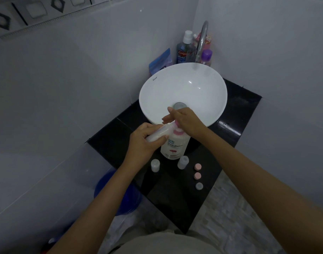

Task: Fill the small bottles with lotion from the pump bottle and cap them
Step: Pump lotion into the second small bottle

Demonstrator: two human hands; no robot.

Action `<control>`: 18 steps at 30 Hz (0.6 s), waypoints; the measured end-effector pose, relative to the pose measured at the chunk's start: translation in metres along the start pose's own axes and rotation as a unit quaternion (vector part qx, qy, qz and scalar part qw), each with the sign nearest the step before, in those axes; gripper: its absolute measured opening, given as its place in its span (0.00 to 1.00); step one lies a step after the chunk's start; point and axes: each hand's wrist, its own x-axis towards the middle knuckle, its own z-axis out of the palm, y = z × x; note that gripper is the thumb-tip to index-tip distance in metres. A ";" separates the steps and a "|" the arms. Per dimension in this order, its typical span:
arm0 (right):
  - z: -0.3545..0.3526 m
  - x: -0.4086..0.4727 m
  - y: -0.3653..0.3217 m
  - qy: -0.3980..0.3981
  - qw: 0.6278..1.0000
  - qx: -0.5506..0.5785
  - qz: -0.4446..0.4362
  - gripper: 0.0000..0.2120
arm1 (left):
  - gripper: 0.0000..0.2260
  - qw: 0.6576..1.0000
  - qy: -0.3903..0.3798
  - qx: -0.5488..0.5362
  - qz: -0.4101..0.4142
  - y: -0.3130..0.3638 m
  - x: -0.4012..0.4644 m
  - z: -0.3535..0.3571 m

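Judging by its thin, translucent wall, the small bottle gripped tilted in the left hand at the pump bottle spout looks light and squeezable, best held mid-body, while the right hand presses palm-down, fingers loosely extended, on the pump.

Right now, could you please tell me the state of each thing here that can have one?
Pump bottle: upright, right hand on its pump.
Held small bottle: uncapped, tilted at the nozzle in the left hand.
Two small bottles: upright, uncapped.
Three caps: loose on the counter.
Faucet: off.
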 end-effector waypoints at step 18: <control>0.004 0.001 0.005 0.028 0.999 -0.019 -0.024 0.22 | 0.15 1.000 -0.023 0.004 0.005 -0.002 -0.001 -0.003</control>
